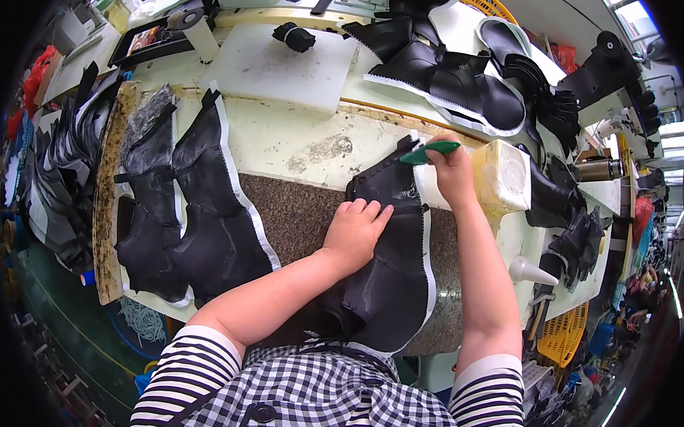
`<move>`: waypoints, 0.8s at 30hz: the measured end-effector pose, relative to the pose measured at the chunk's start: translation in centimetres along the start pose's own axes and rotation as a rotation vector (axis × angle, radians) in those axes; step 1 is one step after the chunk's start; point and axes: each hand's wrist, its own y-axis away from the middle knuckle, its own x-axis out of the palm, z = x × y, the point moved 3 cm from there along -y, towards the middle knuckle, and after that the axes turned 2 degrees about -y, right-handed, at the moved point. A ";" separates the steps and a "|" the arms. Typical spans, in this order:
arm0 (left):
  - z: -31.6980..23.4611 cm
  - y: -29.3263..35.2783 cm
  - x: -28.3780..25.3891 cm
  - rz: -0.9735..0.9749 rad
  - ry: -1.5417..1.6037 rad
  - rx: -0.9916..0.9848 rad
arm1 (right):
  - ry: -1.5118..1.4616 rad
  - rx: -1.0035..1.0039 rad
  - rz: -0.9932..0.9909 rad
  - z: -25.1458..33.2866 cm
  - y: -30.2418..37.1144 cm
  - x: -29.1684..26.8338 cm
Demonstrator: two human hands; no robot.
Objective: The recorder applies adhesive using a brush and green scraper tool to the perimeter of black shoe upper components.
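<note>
A black boot upper (pixel 389 264) with a white zipper-like strip along its right edge lies in front of me, its lower end against my apron. My left hand (pixel 358 232) rests on its left side with the fingers laid out over the black material. In my right hand (pixel 453 173) a green flat-bladed tool (pixel 429 152) is pinched between thumb and fingers. The blade's tip points left, at the upper's top right corner; whether they touch I cannot tell. Beneath the upper is a dark speckled slab (pixel 300 211).
Two similar boot uppers (pixel 209 188) lie on the left of the table. A yellowish plastic container (pixel 499 178) stands beside my right wrist. Beyond are a white board (pixel 277 73) with a black bundle (pixel 294 37) and more black uppers (pixel 458 78). A hammer (pixel 540 312) is at the right edge.
</note>
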 end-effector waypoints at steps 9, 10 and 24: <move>1.1 0.1 0.4 -0.162 0.167 -0.026 | -0.019 0.351 0.249 1.9 3.6 -0.1; 1.1 0.0 0.3 -0.186 0.215 -0.033 | 0.031 0.153 0.204 2.1 3.3 0.5; 2.2 1.0 0.8 -0.342 0.366 -0.060 | 0.318 0.154 0.114 3.9 4.2 3.0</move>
